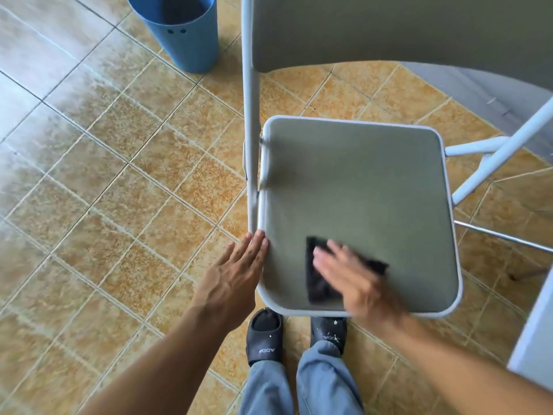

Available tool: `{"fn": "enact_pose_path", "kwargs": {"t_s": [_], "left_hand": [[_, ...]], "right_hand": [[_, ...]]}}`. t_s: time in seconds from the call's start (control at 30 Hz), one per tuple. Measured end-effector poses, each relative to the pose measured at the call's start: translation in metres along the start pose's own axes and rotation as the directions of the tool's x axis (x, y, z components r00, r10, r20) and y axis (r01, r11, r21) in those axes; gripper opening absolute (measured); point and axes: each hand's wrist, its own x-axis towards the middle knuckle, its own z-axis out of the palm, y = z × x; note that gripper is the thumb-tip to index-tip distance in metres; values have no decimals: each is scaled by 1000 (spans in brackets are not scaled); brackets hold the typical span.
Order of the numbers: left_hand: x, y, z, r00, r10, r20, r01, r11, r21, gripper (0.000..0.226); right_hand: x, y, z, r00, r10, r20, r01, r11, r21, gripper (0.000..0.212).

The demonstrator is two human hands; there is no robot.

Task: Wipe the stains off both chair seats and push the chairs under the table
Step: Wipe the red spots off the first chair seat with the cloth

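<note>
- The floor [104, 175] fills the left side: ochre, mottled tiles with pale grout, laid on the diagonal, washed out by glare toward the far left.
- A blue bin [182, 34] stands on the tiles at the top, apart from the chair.
- The left grip [236, 274], a bare hand, is flat with its fingers straight and close together. The tips touch the left rim of the chair seat [359, 181], as if to steady it.
- The seat is grey-green with a pale rim and faces the person, with the backrest [389, 28] on the far side. No stain shows on the bare part of it.
- A black cloth [320, 283] lies on the near left part of the seat.
- The right grip [350, 271] presses down on the cloth with flat, slightly spread fingers and is blurred by motion.
- My judgement is that wiping of this seat is under way. The chair stands out on open floor, so it has yet to be pushed in. No second chair is in view, so I cannot tell its state.
- A pale edge [532, 333] at the far right may be the desk, but too little shows to be sure.
</note>
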Motion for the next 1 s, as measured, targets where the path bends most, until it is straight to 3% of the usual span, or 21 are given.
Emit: {"fn": "enact_pose_path", "kwargs": {"t_s": [0.1,0.23,0.37,0.57,0.73,0.83,1.0], "left_hand": [[0,-3,7,1000,-8,-16,8,999,-31,87],[4,-6,7,1000,-25,-1,25,995,-91,89],[1,-11,2,998,-32,48,36,996,-84,90],[-3,-10,-7,993,-60,99,64,997,-35,82],[-16,6,-16,978,-152,145,162,985,-58,77],[-23,24,-25,976,-153,155,164,985,-60,74],[-24,68,-51,981,-78,177,87,995,-40,74]], "right_hand": [[71,67,-10,966,229,-118,-231,973,-6,50],[165,85,-30,909,405,-97,-402,914,48,64],[161,40,-12,971,226,-82,-221,973,63,58],[39,-38,26,996,-38,-77,50,986,158,59],[-21,-59,16,986,-116,116,77,952,298,69],[-31,-63,6,990,-7,142,-45,932,359,68],[-44,-72,-25,932,341,123,-359,825,437,78]]}}
